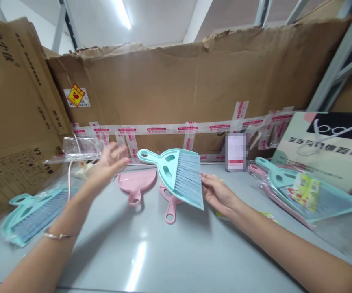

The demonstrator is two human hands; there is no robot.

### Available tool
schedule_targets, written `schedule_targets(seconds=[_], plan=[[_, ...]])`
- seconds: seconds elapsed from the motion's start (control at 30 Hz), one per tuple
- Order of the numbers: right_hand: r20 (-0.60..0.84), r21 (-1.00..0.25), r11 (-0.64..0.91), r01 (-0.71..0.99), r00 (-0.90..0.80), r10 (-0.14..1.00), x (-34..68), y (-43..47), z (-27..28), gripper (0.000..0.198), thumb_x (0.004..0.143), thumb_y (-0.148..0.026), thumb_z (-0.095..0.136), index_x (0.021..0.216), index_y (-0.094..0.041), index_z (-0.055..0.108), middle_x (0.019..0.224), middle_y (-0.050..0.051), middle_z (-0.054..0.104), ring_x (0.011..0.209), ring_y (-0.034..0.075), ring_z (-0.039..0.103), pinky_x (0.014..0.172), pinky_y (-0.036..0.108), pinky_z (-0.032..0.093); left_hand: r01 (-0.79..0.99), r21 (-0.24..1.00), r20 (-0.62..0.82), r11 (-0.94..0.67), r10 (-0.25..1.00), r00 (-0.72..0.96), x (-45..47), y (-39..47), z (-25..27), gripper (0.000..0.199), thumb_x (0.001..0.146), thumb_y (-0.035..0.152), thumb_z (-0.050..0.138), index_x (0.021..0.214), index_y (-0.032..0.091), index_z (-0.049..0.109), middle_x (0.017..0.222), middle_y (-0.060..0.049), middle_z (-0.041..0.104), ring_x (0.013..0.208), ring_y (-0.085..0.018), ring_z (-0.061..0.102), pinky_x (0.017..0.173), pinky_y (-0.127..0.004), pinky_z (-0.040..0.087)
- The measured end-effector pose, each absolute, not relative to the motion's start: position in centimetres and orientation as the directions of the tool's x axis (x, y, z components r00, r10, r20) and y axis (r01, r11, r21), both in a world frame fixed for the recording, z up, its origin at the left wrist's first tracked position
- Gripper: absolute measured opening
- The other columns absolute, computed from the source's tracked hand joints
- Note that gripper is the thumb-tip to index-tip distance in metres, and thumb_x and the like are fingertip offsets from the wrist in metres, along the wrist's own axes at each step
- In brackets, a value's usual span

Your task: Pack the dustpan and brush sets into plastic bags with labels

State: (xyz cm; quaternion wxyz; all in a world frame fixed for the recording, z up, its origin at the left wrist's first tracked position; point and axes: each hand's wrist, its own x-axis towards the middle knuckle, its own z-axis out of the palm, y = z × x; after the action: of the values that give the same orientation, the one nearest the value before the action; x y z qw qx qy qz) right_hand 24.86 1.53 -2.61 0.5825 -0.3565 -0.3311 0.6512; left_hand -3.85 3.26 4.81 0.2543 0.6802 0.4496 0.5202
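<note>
Right hand [220, 195] is pinching the bristle edge of a teal mini brush [179, 175] at the middle of the frame, holding it tilted up off the grey desk [151, 260]. Left hand [107, 167] is hovering open, left of center, fingers [119, 154] spread, not touching anything. Under the brush, a pink dustpan [137, 183] and a second pink handle [170, 205] are lying flat on the desk. A bagged teal set [32, 215] is sitting at lower left, another bagged set [307, 193] at right, and a torn cardboard wall [194, 85] is standing across the back.
</note>
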Motion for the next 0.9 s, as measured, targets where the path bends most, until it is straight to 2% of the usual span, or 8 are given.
schedule_targets(seconds=[0.07,0.2,0.3,0.37,0.47,0.57,0.73,0.9], plan=[[-0.068,-0.860,-0.123,-0.495,-0.128,0.989,24.6,1.2,-2.4,0.009,0.065,-0.018,0.066,0.072,-0.017,0.060,0.062,-0.002,0.062,0.054,0.008,0.056,0.057,0.020,0.047,0.085,0.892,0.395,-0.443,0.858,0.328,-1.3,3.0,3.2,0.073,0.065,0.043,0.070,0.127,0.022,0.036,0.141,-0.014,0.035,0.126,-0.033,0.036,0.099,-0.048,0.036],[-0.007,-0.979,-0.029,-0.201,-0.109,0.994,24.5,0.4,-1.1,0.015,0.071,-0.028,0.062,0.083,-0.019,0.061,0.074,0.002,0.062,0.070,0.014,0.058,0.072,0.030,0.047,-0.105,0.833,0.542,-0.543,0.765,0.348,0.1,1.9,1.7,0.039,0.068,0.031,0.071,0.101,0.021,0.054,0.130,-0.012,0.051,0.121,-0.031,0.044,0.092,-0.043,0.043],[0.468,-0.869,0.423,0.256,0.153,0.870,24.0,-0.5,0.7,0.018,0.076,-0.035,0.058,0.090,-0.024,0.060,0.088,0.004,0.058,0.092,0.019,0.053,0.085,0.039,0.041,0.000,0.788,0.585,-0.615,0.749,0.309,0.2,0.6,2.3,0.033,0.063,0.028,0.074,0.090,0.019,0.057,0.115,-0.013,0.062,0.114,-0.032,0.051,0.088,-0.045,0.046],[0.697,-0.604,0.612,0.510,-0.035,0.717,23.0,-1.4,1.8,0.023,0.074,-0.037,0.061,0.095,-0.027,0.060,0.098,0.005,0.054,0.100,0.021,0.048,0.091,0.042,0.035,0.057,0.748,0.623,-0.661,0.729,0.283,0.6,-0.3,2.8,0.033,0.062,0.029,0.075,0.089,0.020,0.059,0.112,-0.011,0.064,0.112,-0.031,0.053,0.089,-0.045,0.045],[0.670,-0.341,0.723,0.601,-0.384,0.635,21.2,-2.3,3.0,0.023,0.075,-0.032,0.060,0.098,-0.026,0.059,0.094,0.005,0.050,0.092,0.021,0.049,0.084,0.041,0.036,0.126,0.668,0.673,-0.733,0.668,0.318,1.1,-1.3,3.4,0.034,0.060,0.032,0.077,0.088,0.022,0.060,0.109,-0.010,0.066,0.110,-0.030,0.056,0.093,-0.046,0.043],[0.689,-0.253,0.732,0.633,-0.414,0.595,21.0,-1.6,3.3,0.012,0.080,-0.023,0.051,0.090,-0.021,0.058,0.086,0.005,0.049,0.082,0.018,0.048,0.074,0.036,0.037,0.248,0.541,0.761,-0.804,0.593,0.262,0.1,-1.3,3.8,0.030,0.062,0.031,0.075,0.085,0.022,0.059,0.101,-0.008,0.068,0.106,-0.028,0.058,0.096,-0.045,0.041],[0.699,-0.181,0.672,0.718,-0.387,0.602,23.8,1.7,1.9,0.019,0.081,-0.012,0.043,0.090,-0.018,0.059,0.100,0.012,0.050,0.089,0.023,0.047,0.076,0.039,0.034,0.645,0.345,0.930,-0.681,0.342,-0.136,-3.8,1.6,3.4,0.029,0.063,0.034,0.074,0.082,0.022,0.056,0.089,-0.003,0.066,0.091,-0.022,0.062,0.088,-0.040,0.045],[0.552,-0.270,0.691,0.671,-0.480,0.682,24.0,3.4,-1.8,0.013,0.068,-0.009,0.060,0.068,-0.021,0.063,0.080,0.005,0.058,0.074,0.019,0.051,0.071,0.034,0.037,0.898,0.118,0.867,-0.423,0.485,0.115,-4.8,4.4,0.9,0.029,0.067,0.043,0.069,0.083,0.021,0.058,0.083,-0.006,0.066,0.087,-0.025,0.058,0.078,-0.035,0.045]])
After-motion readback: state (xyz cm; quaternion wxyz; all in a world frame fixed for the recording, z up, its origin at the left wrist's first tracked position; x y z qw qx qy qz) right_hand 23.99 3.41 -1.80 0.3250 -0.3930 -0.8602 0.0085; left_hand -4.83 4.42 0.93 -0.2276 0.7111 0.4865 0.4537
